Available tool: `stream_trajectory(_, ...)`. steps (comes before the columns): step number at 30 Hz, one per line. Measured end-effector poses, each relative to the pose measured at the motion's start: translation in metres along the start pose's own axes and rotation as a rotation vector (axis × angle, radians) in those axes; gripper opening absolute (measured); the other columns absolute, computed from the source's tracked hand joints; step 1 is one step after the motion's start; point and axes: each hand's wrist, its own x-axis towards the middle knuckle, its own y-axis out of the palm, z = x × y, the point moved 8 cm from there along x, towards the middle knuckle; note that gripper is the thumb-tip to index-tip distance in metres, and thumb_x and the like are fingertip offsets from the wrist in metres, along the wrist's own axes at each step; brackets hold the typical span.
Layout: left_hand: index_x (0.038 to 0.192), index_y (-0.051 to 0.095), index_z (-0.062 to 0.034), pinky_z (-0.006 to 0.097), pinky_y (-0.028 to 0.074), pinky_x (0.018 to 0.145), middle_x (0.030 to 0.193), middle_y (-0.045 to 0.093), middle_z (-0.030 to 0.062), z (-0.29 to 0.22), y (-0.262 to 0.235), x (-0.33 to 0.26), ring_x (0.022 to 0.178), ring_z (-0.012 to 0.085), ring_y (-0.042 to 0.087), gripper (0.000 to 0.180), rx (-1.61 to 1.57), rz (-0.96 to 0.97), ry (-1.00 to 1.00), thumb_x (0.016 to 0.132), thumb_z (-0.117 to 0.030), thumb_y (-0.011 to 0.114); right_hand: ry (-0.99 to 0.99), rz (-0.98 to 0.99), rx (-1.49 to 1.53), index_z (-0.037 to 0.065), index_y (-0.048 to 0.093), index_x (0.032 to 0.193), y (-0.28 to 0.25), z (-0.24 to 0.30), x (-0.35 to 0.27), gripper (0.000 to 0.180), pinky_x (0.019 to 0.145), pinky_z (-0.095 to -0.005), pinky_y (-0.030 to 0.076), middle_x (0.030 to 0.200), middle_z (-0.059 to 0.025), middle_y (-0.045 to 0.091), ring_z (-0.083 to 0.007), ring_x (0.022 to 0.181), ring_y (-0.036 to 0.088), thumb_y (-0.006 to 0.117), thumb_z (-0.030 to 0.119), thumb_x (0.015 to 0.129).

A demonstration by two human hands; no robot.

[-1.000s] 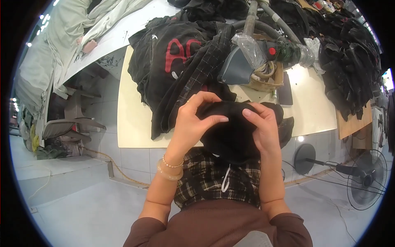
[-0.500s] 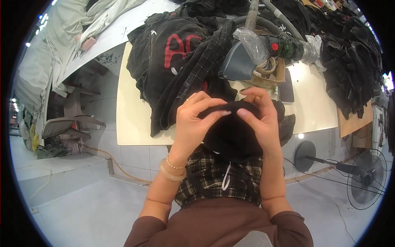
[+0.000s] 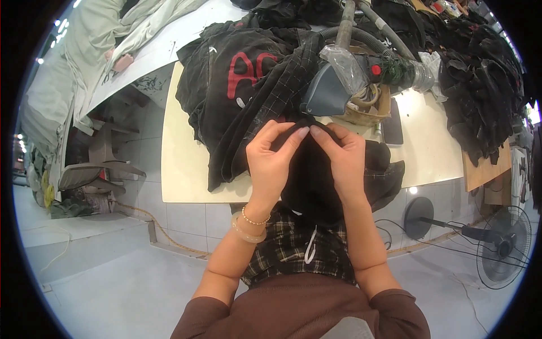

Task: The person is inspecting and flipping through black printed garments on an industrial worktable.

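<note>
A black garment point(image 3: 310, 181) hangs from the table's front edge down over my lap. My left hand point(image 3: 272, 158) and my right hand point(image 3: 341, 155) both pinch its top edge, fingertips almost touching in the middle. Bracelets sit on my left wrist. Below the garment lies a plaid cloth with a white drawstring point(image 3: 310, 248). Just behind my hands a dark checked garment point(image 3: 265, 107) trails off a heap of black clothes with red lettering point(image 3: 237, 73).
The cream table point(image 3: 180, 169) carries a grey steam iron point(image 3: 327, 93) with hoses, a wicker basket point(image 3: 370, 110), a dark phone point(image 3: 392, 127) and more black clothes point(image 3: 485, 96) at right. A floor fan point(image 3: 502, 248) stands low right, chairs point(image 3: 90, 175) at left.
Both hands have risen and closed toward each other on the garment's top edge; the fingertips are nearer together than before.
</note>
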Motion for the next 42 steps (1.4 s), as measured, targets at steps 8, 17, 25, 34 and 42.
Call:
stream_trajectory(8,0.091,0.069,0.0058,0.017,0.039,0.068,0.078,0.058,-0.0037,0.010,-0.003,0.004,0.074,0.0032,0.051,0.013,-0.075,-0.031,-0.076,0.084,-0.005,0.072,0.205,0.090,0.436,-0.003,0.071,0.098,0.016,-0.006,0.004,0.017,0.080,-0.0202,0.045,0.093,-0.0041,0.070,-0.0063,0.084,0.061,0.069,0.009,0.086)
stream_trajectory(17,0.087,0.067,0.0060,0.020,0.037,0.063,0.070,0.053,-0.0016,0.007,0.003,0.005,0.069,0.0044,0.047,0.014,-0.138,-0.023,-0.049,0.082,-0.006,0.073,0.212,0.085,0.454,-0.003,0.070,0.103,0.011,-0.004,0.006,0.021,0.084,-0.0213,0.045,0.098,-0.0049,0.070,-0.0076,0.088,0.061,0.069,0.010,0.086)
stream_trajectory(25,0.087,0.067,0.0060,0.021,0.039,0.064,0.072,0.054,0.0002,0.003,0.008,0.006,0.070,0.0064,0.049,0.013,-0.079,0.002,-0.022,0.080,-0.003,0.073,0.204,0.091,0.444,-0.003,0.069,0.102,0.001,-0.003,0.004,0.021,0.085,-0.0217,0.044,0.097,-0.0036,0.069,-0.0070,0.088,0.060,0.068,0.011,0.087)
stream_trajectory(34,0.086,0.068,0.0060,0.022,0.039,0.062,0.071,0.053,0.0006,0.002,0.010,0.010,0.068,0.0064,0.048,0.013,-0.091,0.002,-0.030,0.079,-0.003,0.074,0.220,0.098,0.464,-0.003,0.069,0.101,0.001,-0.003,-0.002,0.020,0.082,-0.0216,0.045,0.095,-0.0027,0.069,-0.0059,0.086,0.060,0.066,0.012,0.088)
stream_trajectory(42,0.085,0.067,0.0067,0.021,0.036,0.060,0.069,0.050,-0.0018,0.005,0.007,0.012,0.067,0.0048,0.045,0.015,-0.079,-0.007,-0.046,0.080,-0.006,0.074,0.284,0.140,0.516,-0.004,0.068,0.104,0.006,-0.012,-0.004,0.021,0.080,-0.0204,0.047,0.098,-0.0049,0.069,-0.0066,0.087,0.061,0.065,0.011,0.089)
